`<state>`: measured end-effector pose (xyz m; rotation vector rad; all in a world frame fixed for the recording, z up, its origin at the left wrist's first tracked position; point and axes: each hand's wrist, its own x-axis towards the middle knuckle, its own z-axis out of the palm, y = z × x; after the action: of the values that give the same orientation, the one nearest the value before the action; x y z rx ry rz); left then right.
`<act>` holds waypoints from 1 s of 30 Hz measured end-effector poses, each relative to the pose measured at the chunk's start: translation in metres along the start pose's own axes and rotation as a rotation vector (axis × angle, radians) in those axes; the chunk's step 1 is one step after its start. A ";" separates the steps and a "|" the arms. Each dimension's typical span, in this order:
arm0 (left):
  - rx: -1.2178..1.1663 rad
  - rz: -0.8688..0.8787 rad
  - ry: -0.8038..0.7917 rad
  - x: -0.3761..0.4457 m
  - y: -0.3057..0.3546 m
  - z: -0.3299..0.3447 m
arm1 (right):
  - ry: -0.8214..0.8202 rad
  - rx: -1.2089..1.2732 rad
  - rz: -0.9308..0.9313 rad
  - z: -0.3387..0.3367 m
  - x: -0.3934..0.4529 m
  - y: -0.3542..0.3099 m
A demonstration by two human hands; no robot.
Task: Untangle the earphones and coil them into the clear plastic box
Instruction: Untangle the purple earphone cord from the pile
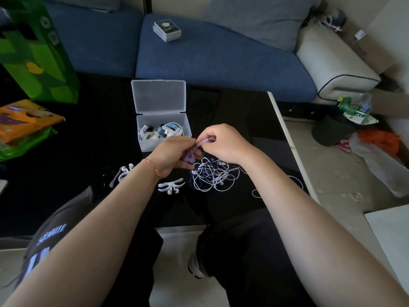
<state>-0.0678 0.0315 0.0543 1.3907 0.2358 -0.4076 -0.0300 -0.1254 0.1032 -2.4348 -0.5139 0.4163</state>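
Two hands were held together above the middle of the black table (243, 120), just in front of the clear plastic box (163, 141). A purple earphone cable (204, 141) was pinched between them: the left hand (174, 155) was curled round a small bundle of purple earbuds and cord, and the fingers of the right hand (223, 141) were closed on the loop of cable rising from that bundle. A red string bracelet (152, 166) was worn on the left wrist.

A loose tangle of white, purple and dark earphones (213, 176) was spread on the table directly under the right wrist, toward the table's right edge, with one thin strand trailing out to the right. The box stood near the far edge with its lid (158, 96) tipped open and upright behind it; white, blue and black earphones (161, 130) were already coiled inside. Two white cable winders (171, 185) lay on the table near the front edge, one on each side of the left wrist.

An orange snack packet (24, 120) and a green bag (37, 54) were seen at the table's left side. A blue sofa (221, 58) stood beyond the far edge, with a small boxed item (167, 29) resting on its seat.
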 end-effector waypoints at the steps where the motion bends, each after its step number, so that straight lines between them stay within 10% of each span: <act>1: 0.004 -0.016 -0.019 0.000 0.001 0.001 | 0.025 -0.002 -0.006 -0.001 0.001 0.001; 30: 0.020 0.028 -0.272 0.001 -0.004 -0.012 | 0.058 0.098 -0.048 -0.013 -0.003 0.003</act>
<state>-0.0671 0.0426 0.0481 1.3401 -0.0100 -0.5710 -0.0266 -0.1354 0.1119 -2.3288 -0.5140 0.3423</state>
